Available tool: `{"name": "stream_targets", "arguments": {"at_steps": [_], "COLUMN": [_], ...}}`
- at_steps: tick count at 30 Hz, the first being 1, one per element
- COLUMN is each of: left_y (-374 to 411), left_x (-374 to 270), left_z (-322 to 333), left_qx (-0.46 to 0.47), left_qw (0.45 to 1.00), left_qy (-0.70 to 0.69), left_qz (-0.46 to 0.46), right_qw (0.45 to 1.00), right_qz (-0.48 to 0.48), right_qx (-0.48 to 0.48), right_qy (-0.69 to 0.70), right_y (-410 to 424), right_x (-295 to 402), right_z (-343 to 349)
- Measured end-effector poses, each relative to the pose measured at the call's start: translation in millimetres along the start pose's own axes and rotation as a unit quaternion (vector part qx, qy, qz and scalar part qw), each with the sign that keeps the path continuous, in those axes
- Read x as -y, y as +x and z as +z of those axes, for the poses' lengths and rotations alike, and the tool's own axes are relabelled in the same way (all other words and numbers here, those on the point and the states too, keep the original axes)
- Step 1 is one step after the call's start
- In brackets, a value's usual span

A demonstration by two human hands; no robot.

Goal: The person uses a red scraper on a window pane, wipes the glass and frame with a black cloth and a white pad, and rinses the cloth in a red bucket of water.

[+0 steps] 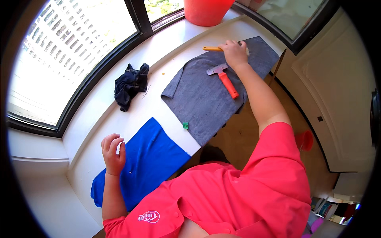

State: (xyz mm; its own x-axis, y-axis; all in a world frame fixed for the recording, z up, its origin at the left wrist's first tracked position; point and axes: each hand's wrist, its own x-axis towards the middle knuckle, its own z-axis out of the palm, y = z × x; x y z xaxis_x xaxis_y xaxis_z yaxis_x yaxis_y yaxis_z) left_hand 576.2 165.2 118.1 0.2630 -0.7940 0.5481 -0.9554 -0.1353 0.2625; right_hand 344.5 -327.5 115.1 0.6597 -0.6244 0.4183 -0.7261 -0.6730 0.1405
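Observation:
My right hand (235,53) is closed around a brush with a yellow handle (212,48). Its pale bristles show just past my fingers, over the far end of a grey cloth (196,98). On that cloth lies a scraper with a red handle (228,85) and a wide metal head. A small green piece (185,125) sits at the cloth's near edge. My left hand (113,153) holds nothing, its fingers loosely curled and apart. It hovers by the left side of a blue cloth (151,157) spread on the white sill; whether it touches the cloth I cannot tell.
A crumpled black cloth (131,86) lies beside the dark window frame (98,80). The red bucket (207,12) stands at the back of the white sill (169,71). An open window sash (297,26) juts out at upper right. Another red bucket (304,140) is on the floor.

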Motion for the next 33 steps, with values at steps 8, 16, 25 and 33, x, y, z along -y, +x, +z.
{"name": "stream_targets", "arguments": {"at_steps": [8, 16, 25, 33], "left_y": [69.2, 128.3, 139.5, 122.2], "left_x": [-66.1, -149.9, -184.5, -191.9], "left_z": [41.9, 118.6, 199.1, 211.3], "left_qx": [-0.034, -0.062, -0.058, -0.117], "left_qw": [0.995, 0.968, 0.940, 0.912], "left_qy": [0.034, -0.015, -0.074, -0.025], "left_qz": [-0.088, -0.243, -0.329, -0.391], "right_qw": [0.982, 0.938, 0.833, 0.687], "right_qz": [-0.042, -0.198, -0.370, -0.463], "right_qx": [0.182, -0.014, 0.409, 0.523], "right_qy": [-0.030, 0.283, -0.054, -0.201], "right_y": [-2.5, 148.1, 429.3, 428.4], "right_x": [-147.4, -180.3, -150.8, -84.5], "right_z": [36.7, -65.9, 9.5, 60.8]}}
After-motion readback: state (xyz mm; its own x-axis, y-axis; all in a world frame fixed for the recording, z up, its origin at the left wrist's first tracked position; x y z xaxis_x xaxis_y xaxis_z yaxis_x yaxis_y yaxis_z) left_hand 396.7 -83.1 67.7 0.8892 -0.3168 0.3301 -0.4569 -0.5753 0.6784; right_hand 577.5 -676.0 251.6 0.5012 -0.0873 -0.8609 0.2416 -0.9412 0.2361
